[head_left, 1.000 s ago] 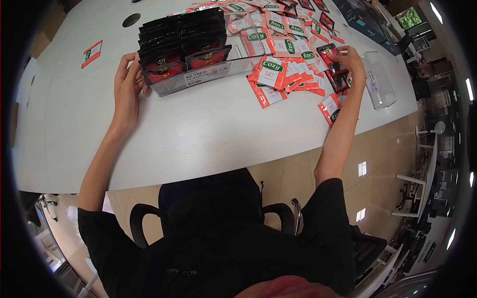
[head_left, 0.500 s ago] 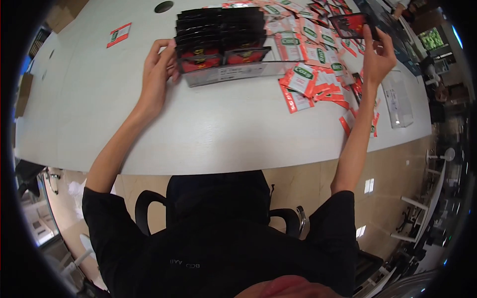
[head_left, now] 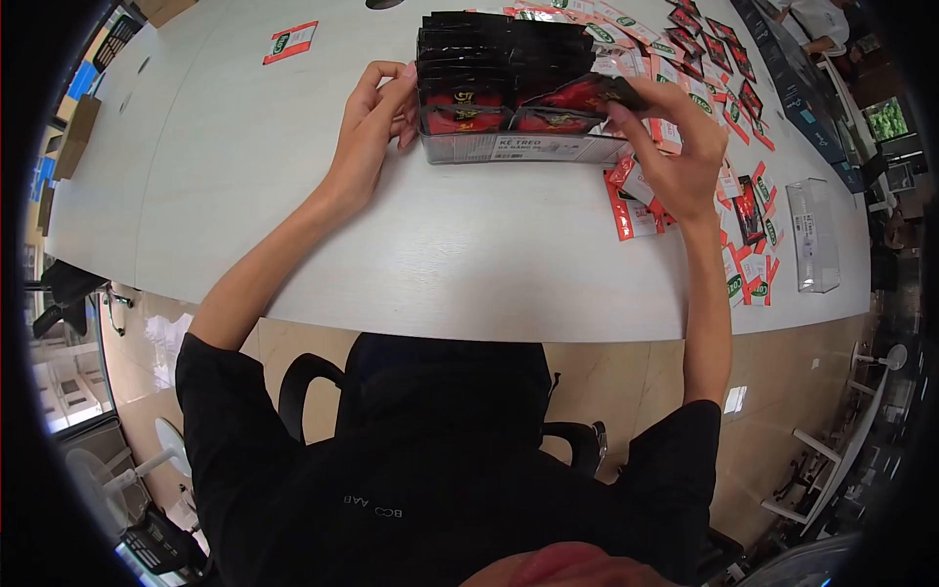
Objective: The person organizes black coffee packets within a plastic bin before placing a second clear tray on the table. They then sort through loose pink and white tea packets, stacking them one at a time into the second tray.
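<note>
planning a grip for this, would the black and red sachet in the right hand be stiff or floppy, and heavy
Probably floppy: the sachet is thin and flat, pinched by the right hand at one end. Likely light, since fingertips alone hold it. Its glossy film may be slippery.

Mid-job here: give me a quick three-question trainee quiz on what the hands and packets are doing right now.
1. True or false: the right hand holds a black-and-red sachet over the clear display box.
2. Which hand rests on the box's end? A) left hand B) right hand C) neither
3. Fill in: the empty clear box stands on the person's ____ side of the table.

Key: 1 true; 2 A; 3 right.
</note>
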`<state>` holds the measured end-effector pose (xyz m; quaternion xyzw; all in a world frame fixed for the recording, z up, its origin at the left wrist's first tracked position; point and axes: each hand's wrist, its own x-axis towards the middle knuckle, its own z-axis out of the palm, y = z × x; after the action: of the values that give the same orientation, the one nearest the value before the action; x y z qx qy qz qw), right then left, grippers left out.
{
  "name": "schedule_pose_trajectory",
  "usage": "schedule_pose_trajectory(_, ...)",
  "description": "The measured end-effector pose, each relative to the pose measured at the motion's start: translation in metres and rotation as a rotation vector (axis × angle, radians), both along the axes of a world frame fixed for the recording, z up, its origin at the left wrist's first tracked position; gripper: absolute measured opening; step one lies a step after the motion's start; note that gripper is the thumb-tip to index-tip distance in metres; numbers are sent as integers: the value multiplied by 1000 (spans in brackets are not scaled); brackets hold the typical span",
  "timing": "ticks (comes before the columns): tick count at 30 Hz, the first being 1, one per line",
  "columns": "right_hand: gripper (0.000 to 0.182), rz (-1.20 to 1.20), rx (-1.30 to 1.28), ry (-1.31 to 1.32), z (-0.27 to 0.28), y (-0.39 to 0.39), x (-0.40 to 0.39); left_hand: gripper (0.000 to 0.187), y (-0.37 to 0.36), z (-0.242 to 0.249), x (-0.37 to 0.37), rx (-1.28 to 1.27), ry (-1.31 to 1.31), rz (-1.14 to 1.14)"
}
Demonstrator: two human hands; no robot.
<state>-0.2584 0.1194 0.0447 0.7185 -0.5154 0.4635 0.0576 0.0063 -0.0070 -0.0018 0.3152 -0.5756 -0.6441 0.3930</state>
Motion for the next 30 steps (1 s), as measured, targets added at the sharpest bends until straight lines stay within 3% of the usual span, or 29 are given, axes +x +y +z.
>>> schedule_pose_trajectory(4, 25, 25, -84, -161, -5, -5, 6, 27, 0, 0, 0, -2, -6, -1)
schedule_pose_trajectory(10, 27, 48, -250, 12, -2, -4, 6, 26, 1, 1, 0, -1, 3, -5)
schedule_pose_trajectory(15, 35, 46, -148, 32, -2, -7, 8, 26, 1, 1, 0, -7, 2, -2)
schedule_pose_trajectory(22, 32, 90, -35, 7, 0, -7, 12, 27, 1, 1, 0, -6, -14, 1)
schedule_pose_trajectory(24, 32, 145, 15, 173, 2, -6, 12, 28, 0, 1, -1, -1, -10, 0)
schedule_pose_trajectory(27, 32, 127, 18, 200, -3, -6, 17, 28, 0, 0, -1, 3, -2, -2)
schedule_pose_trajectory(30, 29, 69, 43, 97, -1, -3, 21, 27, -1, 0, -1, 6, 3, -2)
